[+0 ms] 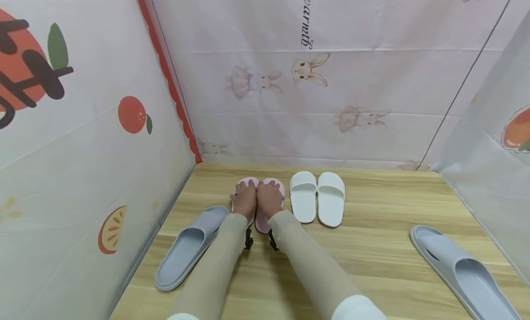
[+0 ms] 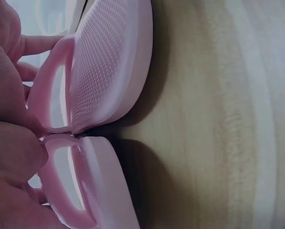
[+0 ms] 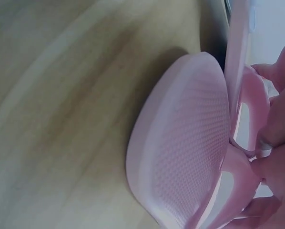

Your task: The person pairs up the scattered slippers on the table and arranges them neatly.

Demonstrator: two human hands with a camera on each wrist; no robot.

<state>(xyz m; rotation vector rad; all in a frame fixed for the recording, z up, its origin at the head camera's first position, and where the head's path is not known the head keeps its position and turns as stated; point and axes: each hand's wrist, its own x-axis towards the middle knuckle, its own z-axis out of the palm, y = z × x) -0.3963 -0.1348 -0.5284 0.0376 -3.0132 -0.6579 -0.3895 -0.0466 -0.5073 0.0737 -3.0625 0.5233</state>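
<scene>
Two pink slippers lie side by side on the wood-grain floor, toes toward the far wall. My left hand grips the strap of the left pink slipper, fingers spread over its top. On the right pink slipper, my right hand holds the strap in the same way. The hands touch or nearly touch along their inner sides. Both wrist views show thumbs meeting near the inner edges of the straps and a textured pink insole. Much of each strap is hidden under the hands in the head view.
A pair of white slippers stands just right of the pink ones. One grey slipper lies angled beside my left forearm; another grey slipper lies far right. Printed cloth walls border the floor at the back and sides.
</scene>
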